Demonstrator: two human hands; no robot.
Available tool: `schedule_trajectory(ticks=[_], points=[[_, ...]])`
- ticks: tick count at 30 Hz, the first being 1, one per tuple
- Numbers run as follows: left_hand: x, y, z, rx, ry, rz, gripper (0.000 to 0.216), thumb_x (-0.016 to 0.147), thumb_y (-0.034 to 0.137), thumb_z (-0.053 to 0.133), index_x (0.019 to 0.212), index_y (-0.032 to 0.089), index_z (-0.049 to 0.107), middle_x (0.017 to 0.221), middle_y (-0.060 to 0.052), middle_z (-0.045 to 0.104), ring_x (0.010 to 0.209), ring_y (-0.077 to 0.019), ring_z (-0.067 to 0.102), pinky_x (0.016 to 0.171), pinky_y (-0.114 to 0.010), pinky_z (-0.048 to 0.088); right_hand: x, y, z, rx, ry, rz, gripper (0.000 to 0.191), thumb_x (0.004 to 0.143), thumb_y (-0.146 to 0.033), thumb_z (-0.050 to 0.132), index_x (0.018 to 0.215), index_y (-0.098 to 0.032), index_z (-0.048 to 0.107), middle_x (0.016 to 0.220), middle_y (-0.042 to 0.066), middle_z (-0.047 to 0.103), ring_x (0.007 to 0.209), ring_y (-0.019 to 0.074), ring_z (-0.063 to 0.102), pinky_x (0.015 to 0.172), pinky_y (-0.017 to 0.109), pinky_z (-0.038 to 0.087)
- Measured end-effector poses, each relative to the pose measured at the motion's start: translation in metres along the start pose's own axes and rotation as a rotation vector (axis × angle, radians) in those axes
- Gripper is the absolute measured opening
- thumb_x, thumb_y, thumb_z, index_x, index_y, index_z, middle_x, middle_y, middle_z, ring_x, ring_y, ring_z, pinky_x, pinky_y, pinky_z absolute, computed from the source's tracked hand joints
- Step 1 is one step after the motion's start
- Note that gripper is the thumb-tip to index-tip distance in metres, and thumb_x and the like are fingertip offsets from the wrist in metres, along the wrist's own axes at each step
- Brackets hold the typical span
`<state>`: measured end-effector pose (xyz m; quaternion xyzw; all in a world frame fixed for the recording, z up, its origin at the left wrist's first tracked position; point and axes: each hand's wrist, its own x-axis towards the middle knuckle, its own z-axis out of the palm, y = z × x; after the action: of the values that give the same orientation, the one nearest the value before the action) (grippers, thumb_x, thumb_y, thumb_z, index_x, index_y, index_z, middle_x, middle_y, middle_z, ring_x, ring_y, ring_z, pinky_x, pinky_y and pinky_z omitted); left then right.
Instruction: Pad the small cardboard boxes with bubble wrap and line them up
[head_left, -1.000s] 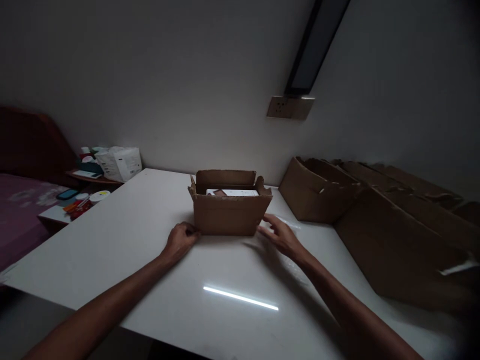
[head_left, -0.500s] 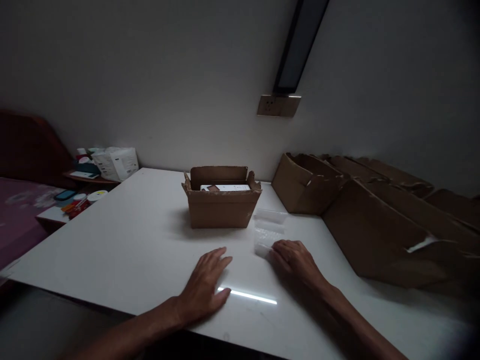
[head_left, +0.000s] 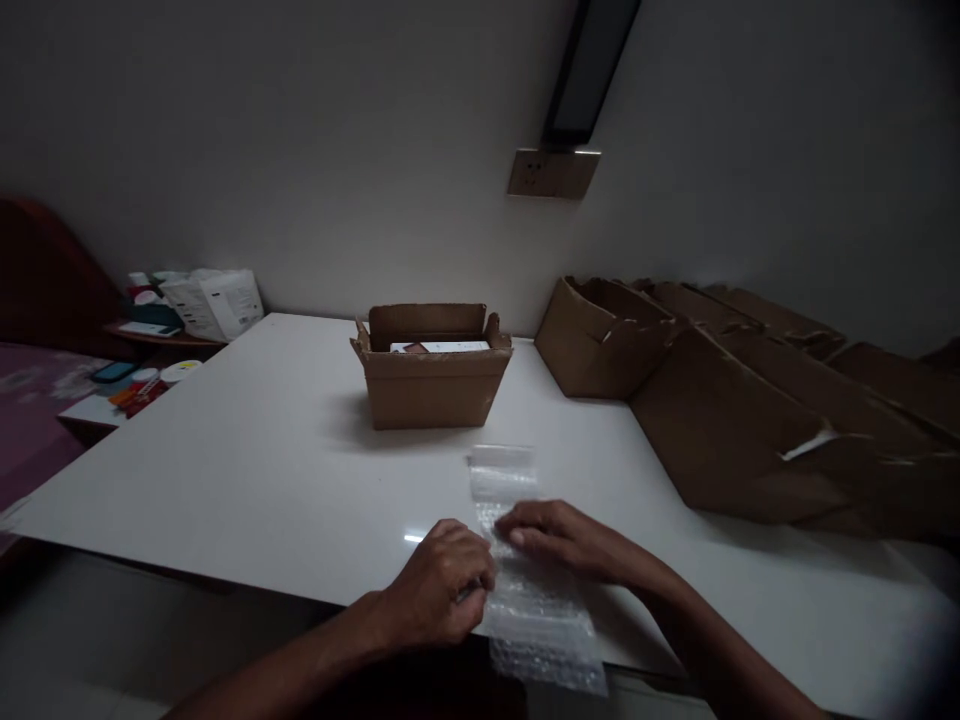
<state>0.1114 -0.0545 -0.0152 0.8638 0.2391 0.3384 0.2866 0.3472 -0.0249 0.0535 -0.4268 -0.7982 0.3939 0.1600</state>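
Observation:
A clear bubble-wrap bag (head_left: 525, 560) lies on the white table (head_left: 247, 450) near its front edge, its lower end hanging over the edge. My left hand (head_left: 450, 585) is curled, with its fingers pinching the bag's left side. My right hand (head_left: 562, 540) rests on top of the bag, fingers together and pressing it down. Behind them stands a small open cardboard box (head_left: 431, 375) with something white inside.
Several larger flattened cardboard boxes (head_left: 720, 410) lie along the right side against the wall. A low side shelf (head_left: 150, 345) at the left holds a white packet, a phone and small items. A wall socket (head_left: 551, 172) is above the box.
Both hands drew back from the small box toward the table's front edge. The right hand dragged the bubble-wrap bag along, and the left hand has closed on its side.

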Motion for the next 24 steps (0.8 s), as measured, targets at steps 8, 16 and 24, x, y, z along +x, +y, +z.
schedule_trajectory(ticks=[8, 16, 24], points=[[-0.002, -0.004, -0.006, -0.034, -0.092, 0.007, 0.021, 0.066, 0.005, 0.052, 0.078, 0.021, 0.059, 0.082, -0.002, 0.072, 0.092, -0.0197, 0.067, 0.096, -0.037, 0.042, 0.015, 0.047, -0.027, -0.137, 0.631, 0.017, 0.049, 0.092, -0.05, 0.051, 0.137, -0.03, 0.057, 0.154, 0.008, 0.045, 0.138, 0.0301, 0.045, 0.102, 0.047, 0.049], [0.0, 0.0, -0.013, -0.173, -0.101, 0.01, 0.017, 0.067, 0.007, 0.054, 0.075, 0.02, 0.062, 0.08, -0.002, 0.071, 0.088, -0.019, 0.067, 0.094, -0.037, 0.044, 0.001, 0.041, 0.005, -0.479, 0.338, 0.016, 0.036, 0.09, -0.03, 0.056, 0.124, -0.025, 0.067, 0.132, 0.01, 0.065, 0.124, 0.0304, 0.057, 0.104, 0.052, 0.044], [0.017, 0.014, -0.016, -0.324, 0.012, -0.465, 0.013, 0.064, 0.011, 0.053, 0.069, 0.017, 0.063, 0.066, 0.0, 0.063, 0.064, -0.0134, 0.055, 0.061, -0.024, 0.041, -0.046, 0.038, -0.004, -0.258, 0.481, 0.058, 0.036, 0.094, -0.044, 0.054, 0.124, -0.03, 0.067, 0.137, 0.007, 0.063, 0.128, 0.0278, 0.057, 0.108, 0.049, 0.045]])
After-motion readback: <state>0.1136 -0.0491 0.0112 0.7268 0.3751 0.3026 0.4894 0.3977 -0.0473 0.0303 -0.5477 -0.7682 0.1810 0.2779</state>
